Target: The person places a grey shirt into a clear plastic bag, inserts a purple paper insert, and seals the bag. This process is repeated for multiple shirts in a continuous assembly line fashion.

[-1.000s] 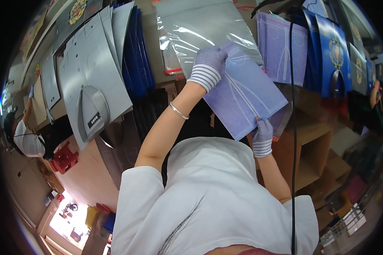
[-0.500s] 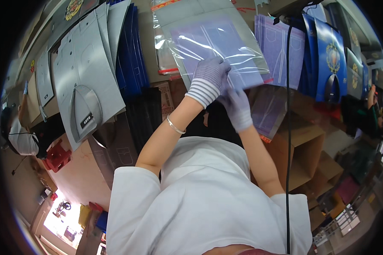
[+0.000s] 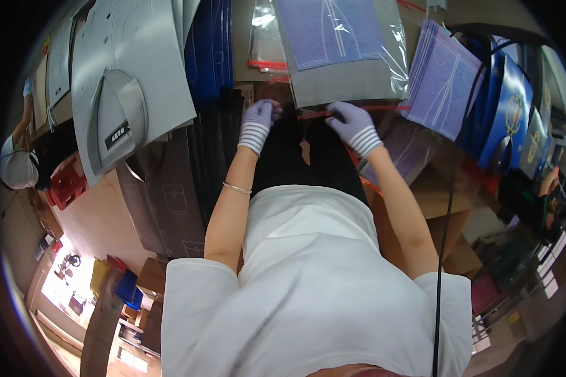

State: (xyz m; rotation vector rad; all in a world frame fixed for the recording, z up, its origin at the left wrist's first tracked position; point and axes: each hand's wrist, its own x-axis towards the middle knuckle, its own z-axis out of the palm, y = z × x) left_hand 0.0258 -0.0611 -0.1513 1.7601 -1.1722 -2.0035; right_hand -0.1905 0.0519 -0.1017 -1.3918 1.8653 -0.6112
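Note:
My left hand (image 3: 258, 122), in a purple glove with a white striped cuff, is held a little left of the bag's near edge. Its fingers are loosely bent and slightly apart, with nothing visible in them. My right hand (image 3: 352, 126), gloved alike, is over the red strip at the bag's near edge. Its fingers are curled but apart, and I see no clear grip. The clear plastic bag (image 3: 393, 66) lies on the table beyond my hands. A purple printed panel (image 3: 333, 38) with jeans-like stitching shows through it, above a grey sheet (image 3: 339, 85).
Red-edged clear bags (image 3: 269, 44) lie left of centre. Grey panels with handles (image 3: 126, 50) and blue folded bags (image 3: 209, 56) stand at the left, purple panels (image 3: 443, 81) and blue bags (image 3: 508, 110) at the right. A black cable (image 3: 442, 276) hangs on the right.
Both hands have come back from the bag toward my body and moved apart. The bag and purple panel now sit farther up in the view.

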